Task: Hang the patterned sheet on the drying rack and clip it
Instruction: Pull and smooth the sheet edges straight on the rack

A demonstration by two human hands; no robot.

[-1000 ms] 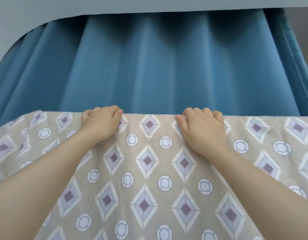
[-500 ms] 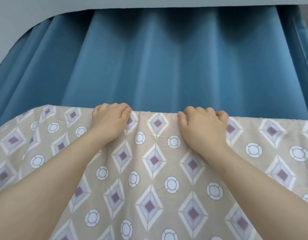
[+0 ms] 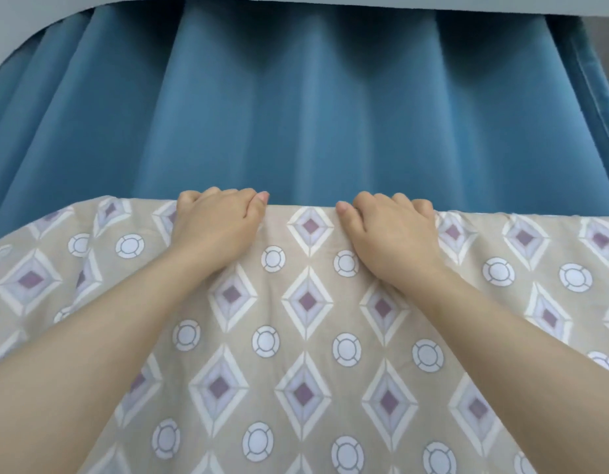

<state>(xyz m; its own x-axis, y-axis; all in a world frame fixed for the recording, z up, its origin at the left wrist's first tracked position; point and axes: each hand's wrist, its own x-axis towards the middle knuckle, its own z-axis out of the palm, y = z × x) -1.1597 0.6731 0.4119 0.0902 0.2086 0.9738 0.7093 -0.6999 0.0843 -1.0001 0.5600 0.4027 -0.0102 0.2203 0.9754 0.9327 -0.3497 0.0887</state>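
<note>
The left hand (image 3: 215, 222) is gripping the top edge of the patterned sheet (image 3: 306, 336), its fingers (image 3: 227, 195) curling over the fold. Just to the right, the right hand (image 3: 393, 230) is gripping that same edge with curled fingers. A blue curtain (image 3: 313, 114) is hanging behind.

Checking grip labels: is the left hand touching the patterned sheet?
Touching. The head view shows the left hand resting on the patterned sheet, its fingers curled over the sheet's top edge.
</note>
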